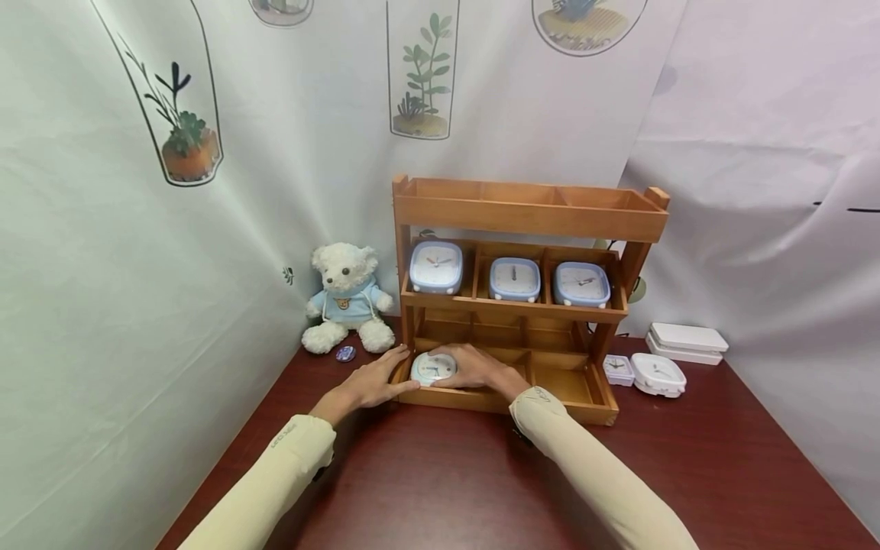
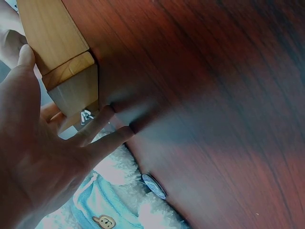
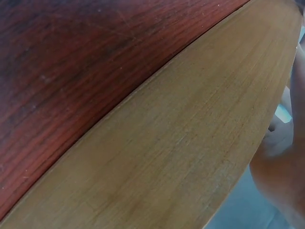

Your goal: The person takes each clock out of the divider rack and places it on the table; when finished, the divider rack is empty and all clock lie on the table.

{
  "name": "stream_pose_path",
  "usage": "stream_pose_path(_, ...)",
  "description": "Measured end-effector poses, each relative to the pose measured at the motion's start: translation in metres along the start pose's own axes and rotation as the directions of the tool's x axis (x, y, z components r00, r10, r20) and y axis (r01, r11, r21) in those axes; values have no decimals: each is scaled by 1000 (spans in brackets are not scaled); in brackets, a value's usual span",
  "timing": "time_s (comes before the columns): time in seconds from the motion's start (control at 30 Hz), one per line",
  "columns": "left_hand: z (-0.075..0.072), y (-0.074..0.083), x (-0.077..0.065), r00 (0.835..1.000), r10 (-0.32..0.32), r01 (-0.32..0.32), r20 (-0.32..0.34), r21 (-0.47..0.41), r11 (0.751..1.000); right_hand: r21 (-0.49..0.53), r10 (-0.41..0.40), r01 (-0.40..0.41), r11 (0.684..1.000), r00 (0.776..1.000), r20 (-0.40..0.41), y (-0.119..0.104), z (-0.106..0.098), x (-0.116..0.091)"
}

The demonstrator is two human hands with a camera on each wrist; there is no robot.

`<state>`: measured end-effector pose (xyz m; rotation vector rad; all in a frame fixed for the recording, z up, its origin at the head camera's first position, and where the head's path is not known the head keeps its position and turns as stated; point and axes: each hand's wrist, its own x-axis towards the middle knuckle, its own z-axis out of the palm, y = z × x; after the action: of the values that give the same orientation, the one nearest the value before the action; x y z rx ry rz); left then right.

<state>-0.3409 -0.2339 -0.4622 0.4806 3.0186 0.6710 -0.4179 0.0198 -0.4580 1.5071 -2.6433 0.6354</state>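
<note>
A pale blue alarm clock (image 1: 428, 369) with a white face sits in the bottom left compartment of a three-tier wooden shelf (image 1: 529, 221). My right hand (image 1: 476, 368) grips it from the right, fingers over the top and thumb toward the front. In the right wrist view the shelf's front board (image 3: 157, 124) hides most of that hand. At the shelf's lower left corner, my left hand (image 1: 371, 380) rests with fingers spread. The left wrist view shows its thumb (image 2: 27, 56) against the front board (image 2: 52, 33) and its other fingers reaching along the end.
Three blue clocks, among them a middle one (image 1: 515, 279), fill the second tier. A white teddy bear (image 1: 348, 298) and a small purple disc (image 1: 346, 354) are left of the shelf. Right of it are a purple clock (image 1: 618, 370), a white clock (image 1: 658, 374) and white boxes (image 1: 687, 337).
</note>
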Motion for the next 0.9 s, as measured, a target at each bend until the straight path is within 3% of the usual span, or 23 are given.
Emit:
stream_pose_path(0.37, 2, 0, -1, 1000, -6, 6, -2, -4, 1000, -94, 10, -12, 996, 1000, -27, 0, 2, 0)
stream_pose_path(0.63, 6, 1, 0, 1000, -4, 4, -7, -11, 1000, -89, 71, -76, 993, 996, -55, 2, 1, -2)
stream_pose_path(0.9, 1, 0, -2, 1000, -15, 15, -2, -3, 1000, -23, 94, -97, 995, 988, -120, -2, -10, -2)
